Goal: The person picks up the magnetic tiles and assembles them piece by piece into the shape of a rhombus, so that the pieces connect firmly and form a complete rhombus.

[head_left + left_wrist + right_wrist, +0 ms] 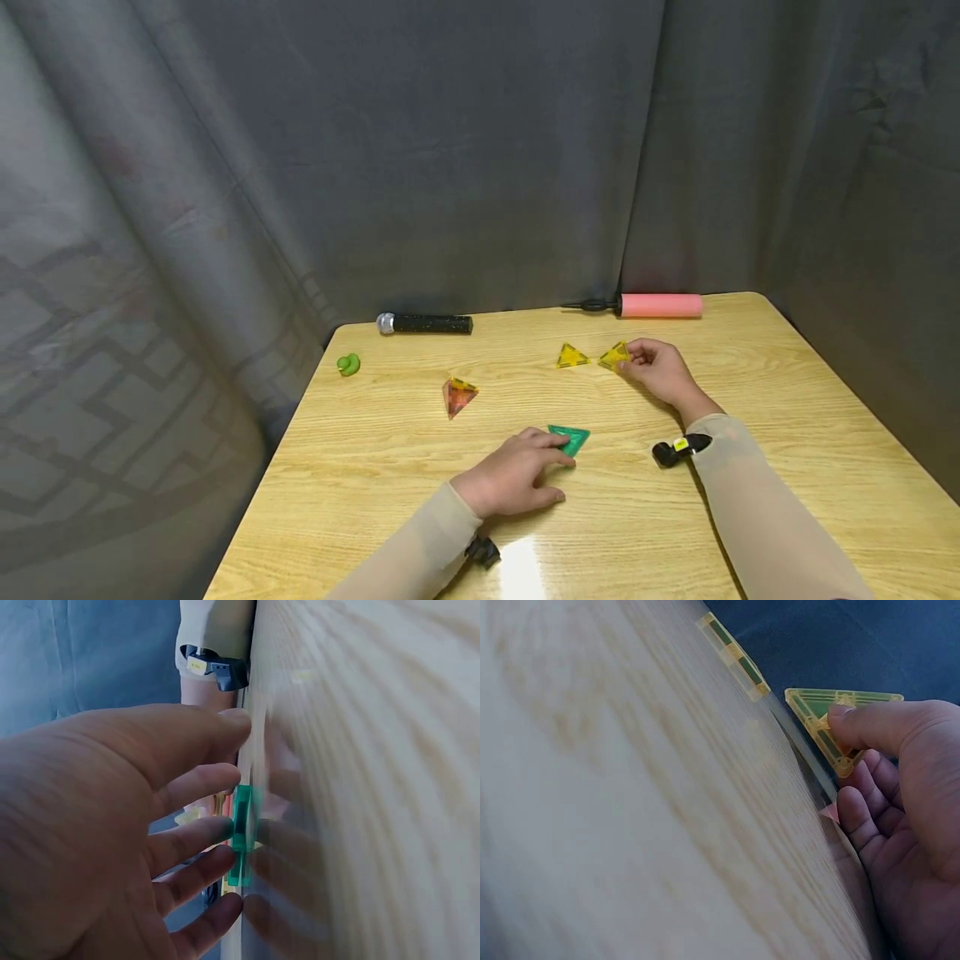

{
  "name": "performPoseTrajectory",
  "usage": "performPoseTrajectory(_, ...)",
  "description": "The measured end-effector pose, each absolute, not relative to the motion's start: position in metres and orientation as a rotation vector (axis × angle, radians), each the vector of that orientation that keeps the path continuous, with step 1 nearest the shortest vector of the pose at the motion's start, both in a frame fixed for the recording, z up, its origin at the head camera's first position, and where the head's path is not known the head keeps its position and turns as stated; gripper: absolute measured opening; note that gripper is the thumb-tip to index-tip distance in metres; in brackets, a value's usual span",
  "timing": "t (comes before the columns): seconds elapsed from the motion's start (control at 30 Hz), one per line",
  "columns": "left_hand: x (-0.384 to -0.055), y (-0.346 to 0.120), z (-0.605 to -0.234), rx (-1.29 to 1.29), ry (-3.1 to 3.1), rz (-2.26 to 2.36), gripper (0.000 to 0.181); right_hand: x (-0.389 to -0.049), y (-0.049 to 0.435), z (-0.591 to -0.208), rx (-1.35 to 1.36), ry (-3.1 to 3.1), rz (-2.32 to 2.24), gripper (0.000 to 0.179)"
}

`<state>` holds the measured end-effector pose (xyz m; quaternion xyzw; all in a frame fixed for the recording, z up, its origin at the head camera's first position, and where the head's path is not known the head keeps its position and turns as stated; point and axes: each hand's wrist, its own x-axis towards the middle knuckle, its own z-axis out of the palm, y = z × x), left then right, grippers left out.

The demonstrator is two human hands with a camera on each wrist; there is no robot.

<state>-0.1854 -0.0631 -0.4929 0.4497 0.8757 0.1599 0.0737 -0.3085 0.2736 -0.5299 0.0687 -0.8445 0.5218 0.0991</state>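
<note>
My right hand (663, 372) pinches a yellow triangular magnetic tile (612, 356) between thumb and fingers. In the right wrist view that tile (816, 720) is tilted up, with the thumb across its face. Just left of it a second yellow triangular tile (572, 357) lies on the table. My left hand (517, 475) reaches over the wood with its fingers spread, fingertips on a green triangular tile (576, 437). From the left wrist, the green tile (240, 825) is seen edge-on at the fingertips. Further left sits a red and yellow tile piece (459, 400).
Along the table's back edge lie a black microphone (431, 324) and a pump with a pink barrel (660, 305). A small green curled object (348, 364) is at the far left of the wooden table (337, 492). Grey curtains (465, 158) hang behind.
</note>
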Motion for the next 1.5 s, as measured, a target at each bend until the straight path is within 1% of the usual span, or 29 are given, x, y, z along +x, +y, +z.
performPoseTrajectory(0.23,-0.189,-0.069,-0.497,1.273,2.661,0.504,0.052,-0.309,0.272,-0.53,0.167,-2.487,1.542,0.02)
performPoseTrajectory(0.47,-0.193,-0.075,-0.497,1.184,2.651,0.555,0.056,-0.309,0.27,-0.527,0.185,-2.493,1.547,0.022)
performPoseTrajectory(0.87,-0.201,-0.082,-0.502,1.154,2.655,0.628,0.055,-0.307,0.262,-0.522,0.251,-2.487,1.531,0.016)
performPoseTrajectory(1.07,-0.204,-0.085,-0.504,1.135,2.654,0.641,0.054,-0.309,0.253,-0.52,0.314,-2.483,1.545,0.017)
performPoseTrajectory(1.3,-0.207,-0.087,-0.506,1.119,2.655,0.661,0.055,-0.304,0.244,-0.512,0.326,-2.511,1.551,0.016)
performPoseTrajectory(1.5,-0.206,-0.09,-0.503,1.084,2.638,0.689,0.056,-0.303,0.242,-0.512,0.357,-2.511,1.557,0.021)
